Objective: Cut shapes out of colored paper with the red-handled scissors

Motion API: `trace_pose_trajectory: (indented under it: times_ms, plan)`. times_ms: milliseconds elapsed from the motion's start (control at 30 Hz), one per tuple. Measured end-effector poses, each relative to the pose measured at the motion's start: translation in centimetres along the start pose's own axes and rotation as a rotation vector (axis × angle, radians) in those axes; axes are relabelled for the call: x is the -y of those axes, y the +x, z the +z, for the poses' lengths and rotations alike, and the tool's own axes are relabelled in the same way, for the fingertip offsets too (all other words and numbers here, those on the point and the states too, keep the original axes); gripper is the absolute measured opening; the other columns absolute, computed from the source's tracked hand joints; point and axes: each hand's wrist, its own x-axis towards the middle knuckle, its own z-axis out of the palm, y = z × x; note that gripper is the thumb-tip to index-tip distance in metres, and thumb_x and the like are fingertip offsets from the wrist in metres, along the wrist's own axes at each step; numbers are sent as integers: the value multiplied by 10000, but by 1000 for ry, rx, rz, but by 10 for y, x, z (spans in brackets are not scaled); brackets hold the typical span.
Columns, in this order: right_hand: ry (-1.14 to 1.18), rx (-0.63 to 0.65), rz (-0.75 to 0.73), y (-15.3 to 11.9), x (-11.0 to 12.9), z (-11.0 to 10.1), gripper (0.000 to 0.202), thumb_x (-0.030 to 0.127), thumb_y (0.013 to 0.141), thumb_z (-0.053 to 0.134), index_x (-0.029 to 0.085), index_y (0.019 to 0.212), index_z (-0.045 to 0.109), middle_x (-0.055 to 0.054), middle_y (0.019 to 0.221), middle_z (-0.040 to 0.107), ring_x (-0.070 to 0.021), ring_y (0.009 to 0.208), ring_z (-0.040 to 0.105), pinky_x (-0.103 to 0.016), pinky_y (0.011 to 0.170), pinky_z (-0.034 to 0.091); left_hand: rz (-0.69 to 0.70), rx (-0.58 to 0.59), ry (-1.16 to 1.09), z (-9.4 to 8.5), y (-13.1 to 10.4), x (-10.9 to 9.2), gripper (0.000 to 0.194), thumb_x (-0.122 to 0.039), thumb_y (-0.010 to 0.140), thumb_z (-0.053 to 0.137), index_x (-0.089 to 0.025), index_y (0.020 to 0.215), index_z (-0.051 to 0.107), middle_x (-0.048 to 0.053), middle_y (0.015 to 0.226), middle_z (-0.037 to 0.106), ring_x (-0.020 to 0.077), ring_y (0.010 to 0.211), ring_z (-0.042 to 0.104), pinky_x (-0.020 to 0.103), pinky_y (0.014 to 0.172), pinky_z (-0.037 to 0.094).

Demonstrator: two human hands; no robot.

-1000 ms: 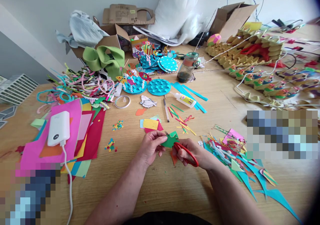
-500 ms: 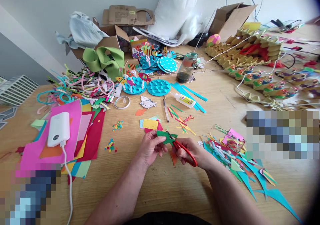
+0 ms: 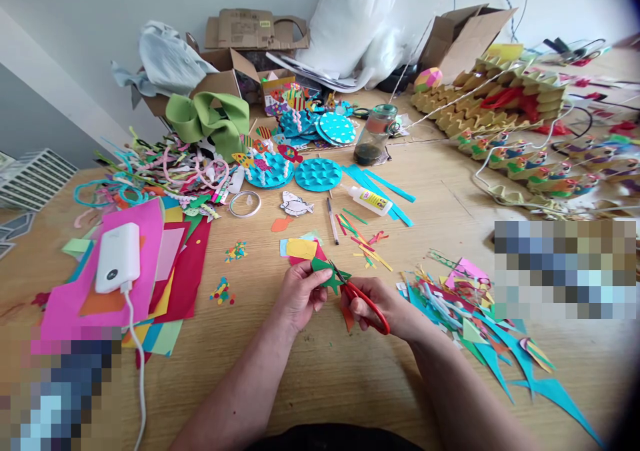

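Two bare hands above wooden table (image 3: 380, 377). Left hand (image 3: 301, 292): thumb and fingers pinched on green paper (image 3: 335, 281), notched along lower edge. Right hand (image 3: 377, 301): fingers wrapped round handles of red scissors (image 3: 374, 312), blades pointing up-left across paper's right part; whether blades fully together, cannot tell. Green paper held between hands, just nearer than yellow paper (image 3: 301, 248). Orange scrap (image 3: 347, 317) just below scissors. Beyond: pen (image 3: 333, 221), glue bottle (image 3: 369, 199) on its side, white fish cutout (image 3: 296, 205). Mixed offcuts heap (image 3: 467, 311) right of right hand.
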Motion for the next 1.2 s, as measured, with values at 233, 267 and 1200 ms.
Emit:
trace_pose_trajectory:
  times_ms: [233, 267, 1200]
  plan:
    - [43, 63, -14, -1, 0, -1, 657, 750, 673, 542, 111, 828, 534, -18, 625, 545, -100, 502, 498, -188, 427, 345, 26, 9, 56, 0, -2, -1, 267, -328, 596, 733, -135, 685, 571, -45, 521, 542, 37, 350, 422, 157, 278, 208]
    - [46, 70, -18, -1, 0, -1, 655, 746, 677, 542, 111, 837, 535, -20, 629, 548, -102, 507, 501, -188, 427, 343, 27, 8, 59, 1, -2, -1, 266, -328, 595, 732, -135, 683, 570, -44, 526, 543, 37, 350, 422, 158, 278, 209]
    - [36, 38, -8, -1, 2, -1, 656, 750, 677, 536, 108, 810, 551, -27, 618, 566, -82, 459, 470, -182, 409, 344, 11, -1, 68, 1, -2, -1, 262, -320, 593, 725, -142, 686, 556, -48, 533, 539, 40, 349, 426, 158, 275, 208]
